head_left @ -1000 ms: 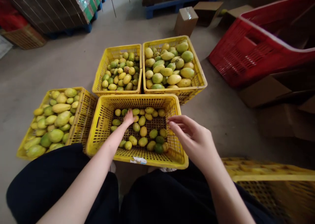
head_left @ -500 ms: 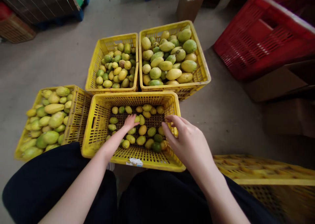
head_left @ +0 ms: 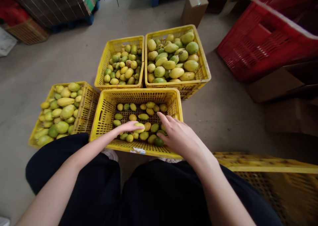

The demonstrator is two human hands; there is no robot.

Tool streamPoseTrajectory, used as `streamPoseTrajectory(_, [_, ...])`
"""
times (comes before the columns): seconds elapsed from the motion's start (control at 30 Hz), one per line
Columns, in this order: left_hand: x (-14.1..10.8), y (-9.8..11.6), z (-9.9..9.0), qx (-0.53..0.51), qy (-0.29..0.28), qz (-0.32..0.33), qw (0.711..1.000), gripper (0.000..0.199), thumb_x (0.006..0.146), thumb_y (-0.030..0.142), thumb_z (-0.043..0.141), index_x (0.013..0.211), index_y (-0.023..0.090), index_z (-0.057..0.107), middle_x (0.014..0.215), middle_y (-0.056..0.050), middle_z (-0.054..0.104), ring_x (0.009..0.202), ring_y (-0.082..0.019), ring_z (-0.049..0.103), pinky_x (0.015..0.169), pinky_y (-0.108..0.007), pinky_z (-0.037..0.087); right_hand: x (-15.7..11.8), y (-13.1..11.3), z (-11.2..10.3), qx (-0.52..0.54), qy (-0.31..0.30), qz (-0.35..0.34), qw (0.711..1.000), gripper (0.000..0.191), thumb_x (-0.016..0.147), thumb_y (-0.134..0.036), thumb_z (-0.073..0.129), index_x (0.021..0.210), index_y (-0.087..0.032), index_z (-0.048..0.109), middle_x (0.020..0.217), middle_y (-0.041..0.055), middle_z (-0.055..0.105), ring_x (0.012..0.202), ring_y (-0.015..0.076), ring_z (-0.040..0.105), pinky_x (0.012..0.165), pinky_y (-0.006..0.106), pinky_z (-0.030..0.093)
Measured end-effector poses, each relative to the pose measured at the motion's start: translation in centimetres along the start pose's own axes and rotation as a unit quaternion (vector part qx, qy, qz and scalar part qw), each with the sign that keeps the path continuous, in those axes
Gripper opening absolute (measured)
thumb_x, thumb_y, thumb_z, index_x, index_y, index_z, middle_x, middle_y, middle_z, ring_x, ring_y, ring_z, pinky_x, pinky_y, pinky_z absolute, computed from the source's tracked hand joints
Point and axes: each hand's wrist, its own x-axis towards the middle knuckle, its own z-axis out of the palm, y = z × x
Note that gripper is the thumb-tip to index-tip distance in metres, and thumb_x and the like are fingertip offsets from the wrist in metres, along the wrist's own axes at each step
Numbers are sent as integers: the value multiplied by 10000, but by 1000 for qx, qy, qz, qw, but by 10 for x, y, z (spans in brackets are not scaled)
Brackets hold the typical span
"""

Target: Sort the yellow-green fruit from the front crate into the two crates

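Observation:
In front of my knees stands a yellow slatted crate, its bottom thinly covered with small green and yellow papayas. Inside it, my left hand is closed around a pale yellow papaya, with the thumb along its top. My right hand hovers over the crate's right side, thumb and fingers apart, with nothing visible in its grasp. Dark green papayas lie below its thumb. The palm side of my right hand is hidden.
Behind are two yellow crates, one of small papayas, one of larger papayas. Another papaya-filled crate stands at left. A red crate and cardboard boxes are at right. A yellow crate is near my right leg.
My left hand has come nearer the crate's front and now grips a papaya. My right hand has shifted left and lower over the papayas. The whole view has shifted slightly.

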Motion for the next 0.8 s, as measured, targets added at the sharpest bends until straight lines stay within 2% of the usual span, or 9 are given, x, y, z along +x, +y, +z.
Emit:
streamPoseTrajectory(0.13, [-28,69,-16,0,3,128,992,359,803,456,689,1012,165,704,1061,-54,703,1021,-245,626,809,-276,517,2,-7,8,16,21,-28,999,791,789,-209,664,1491,-122,310,1480,237,418,1305,378,475,965,454,482])
streamPoseTrajectory(0.2, [-46,100,-18,-54,-44,170,983,295,845,377,655,1036,157,704,1082,-60,701,1035,-247,628,802,-290,529,4,-8,7,24,56,-33,998,830,767,-179,679,1497,-124,288,1520,249,343,1369,397,383,972,471,477])
streamPoseTrajectory(0.27, [-58,117,-19,-120,-76,168,975,246,886,302,606,1051,147,702,1041,-65,709,1074,-244,618,844,-308,526,6,-8,2,34,79,-31,996,764,780,-159,655,1469,-145,327,1440,229,442,1298,373,457,930,453,496])
streamPoseTrajectory(0.33, [-58,116,-20,-182,-109,151,966,265,930,294,536,1065,133,697,1008,-72,711,1094,-240,613,889,-334,514,7,-8,-5,40,75,-27,996,597,808,-169,627,1374,-165,438,1272,172,574,1124,313,576,863,400,513])
streamPoseTrajectory(0.43, [-33,85,-22,-218,-139,124,958,408,982,407,394,1120,149,678,1050,-81,704,1060,-228,633,920,-363,502,6,-6,-13,16,47,-12,999,367,814,-205,638,1172,-183,559,1093,114,640,971,257,621,741,314,503])
streamPoseTrajectory(0.5, [-10,52,-18,-152,-55,77,984,417,981,429,358,1143,195,662,1056,-60,704,1010,-199,648,911,-333,501,4,-3,-15,-11,35,0,999,308,801,-205,651,1099,-192,575,1057,105,646,958,252,618,671,288,479])
streamPoseTrajectory(0.57, [8,16,-10,-48,40,-12,998,288,934,370,476,1012,184,681,982,-56,707,1039,-220,632,911,-313,489,3,1,-15,-31,26,9,999,292,786,-187,655,1067,-196,576,1041,104,648,969,259,612,629,286,462])
streamPoseTrajectory(0.67, [17,-33,8,5,60,-71,996,107,800,247,686,759,153,656,889,-86,694,1138,-290,576,968,-360,445,0,11,-15,-46,21,25,998,310,769,-154,650,1066,-200,573,1045,98,648,987,268,604,583,288,442])
streamPoseTrajectory(0.8, [20,-72,23,20,67,-97,993,139,794,238,711,738,153,618,905,-50,690,1084,-258,613,976,-426,440,-3,25,-16,-49,31,43,997,317,734,-133,665,1030,-208,580,1033,90,654,962,266,604,552,284,424])
